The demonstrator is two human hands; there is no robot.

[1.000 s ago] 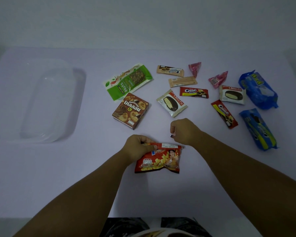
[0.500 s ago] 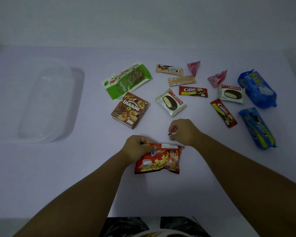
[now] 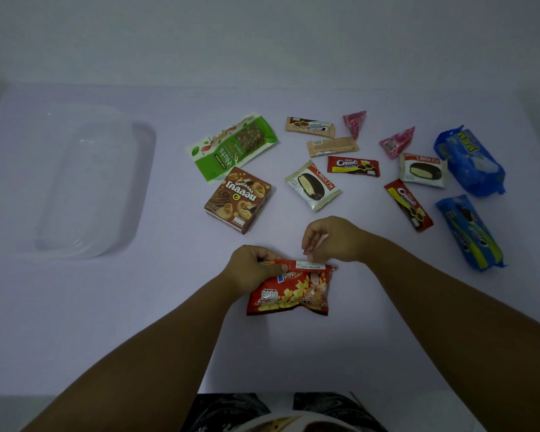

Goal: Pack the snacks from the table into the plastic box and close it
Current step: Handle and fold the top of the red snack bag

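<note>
A red potato-chip bag [image 3: 293, 294] lies on the table in front of me. My left hand [image 3: 253, 266] grips its top left corner. Just above the bag's top edge hovers my right hand [image 3: 331, 238], fingers curled together with nothing visibly between them. The clear plastic box [image 3: 144, 169] sits at the far left, with nothing visible in it. Further back lie a green nuts pack [image 3: 231, 145], a brown biscuit box [image 3: 237, 199] and a Choco Pie [image 3: 314, 185].
More snacks are spread at the right: a red Cream-O pack [image 3: 353, 166], a second Choco Pie [image 3: 424, 170], two blue cookie packs [image 3: 469, 160] [image 3: 468, 232], and pink triangular sweets [image 3: 396, 141]. The table's near edge [image 3: 106, 394] runs below my arms.
My right hand has lifted slightly off the bag's top right corner and its fingers have loosened. My left hand and the bag have stayed put.
</note>
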